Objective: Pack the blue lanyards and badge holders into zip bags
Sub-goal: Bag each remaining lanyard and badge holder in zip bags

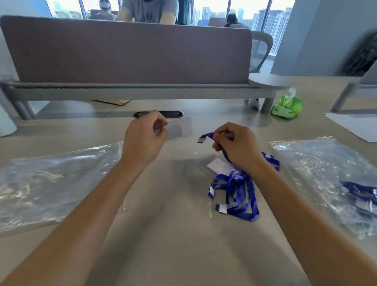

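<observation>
While the left hand (144, 139) pinches a clear badge holder (177, 129), the right hand (236, 144) beside it grips a blue lanyard (238, 187), which hangs down to a pile below.

1. Setting: an open-plan office, as I read it from my head camera.
2. Long pale beige desk surface (180, 238), shared, with a black oval cable grommet (158, 114) set into it.
3. Mauve fabric privacy divider (126, 53) on a grey metal frame, splitting my desk from the facing one.
4. Seated person in a grey T-shirt (149, 6) beyond the divider.
5. Grey mesh-backed office chair (260, 51).
6. Floor-to-ceiling windows (241, 7) showing high-rise towers.
7. White paper sheets (359, 125) at the desk's right edge.
</observation>
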The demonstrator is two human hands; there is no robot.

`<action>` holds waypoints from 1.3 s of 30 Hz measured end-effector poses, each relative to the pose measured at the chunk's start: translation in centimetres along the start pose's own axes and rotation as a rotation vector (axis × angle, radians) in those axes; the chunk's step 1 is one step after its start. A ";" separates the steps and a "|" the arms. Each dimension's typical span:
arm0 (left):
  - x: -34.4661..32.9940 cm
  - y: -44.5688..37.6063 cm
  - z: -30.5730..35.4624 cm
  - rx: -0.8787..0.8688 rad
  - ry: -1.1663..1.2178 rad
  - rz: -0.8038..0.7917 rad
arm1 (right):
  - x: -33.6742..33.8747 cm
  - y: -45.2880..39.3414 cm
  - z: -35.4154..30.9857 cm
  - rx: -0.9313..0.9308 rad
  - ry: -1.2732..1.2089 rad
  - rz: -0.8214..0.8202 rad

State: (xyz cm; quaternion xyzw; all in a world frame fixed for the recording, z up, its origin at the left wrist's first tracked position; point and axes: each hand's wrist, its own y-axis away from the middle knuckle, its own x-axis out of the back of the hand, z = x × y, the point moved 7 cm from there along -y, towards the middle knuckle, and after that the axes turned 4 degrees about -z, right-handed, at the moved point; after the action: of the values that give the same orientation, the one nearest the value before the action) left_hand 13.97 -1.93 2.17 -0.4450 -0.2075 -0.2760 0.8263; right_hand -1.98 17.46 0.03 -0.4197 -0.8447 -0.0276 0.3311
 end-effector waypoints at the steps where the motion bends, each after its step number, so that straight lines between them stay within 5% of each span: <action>1: 1.2 0.0 0.4 -0.002 0.023 0.017 | 0.5 -0.3 -1.6 0.012 -0.074 0.010; 9: 8.9 0.0 3.6 -0.046 0.040 0.117 | 3.6 0.6 -15.1 0.202 -0.416 0.082; 15: 9.9 2.4 2.4 -0.017 0.044 0.117 | -1.2 1.0 -12.8 0.100 -0.383 -0.053; 25: 6.6 6.0 -2.6 0.164 0.058 0.030 | -7.7 3.2 -2.3 -0.085 0.071 -0.205; 39: 10.9 7.0 -8.6 0.310 0.011 0.098 | -18.9 2.3 -7.1 0.390 0.506 -0.523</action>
State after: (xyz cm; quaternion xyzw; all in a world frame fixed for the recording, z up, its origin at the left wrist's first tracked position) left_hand 27.63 -8.99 -0.20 -0.3204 -0.2209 -0.2024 0.8987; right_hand 11.61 3.53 -5.99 -0.1004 -0.8043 -0.0524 0.5834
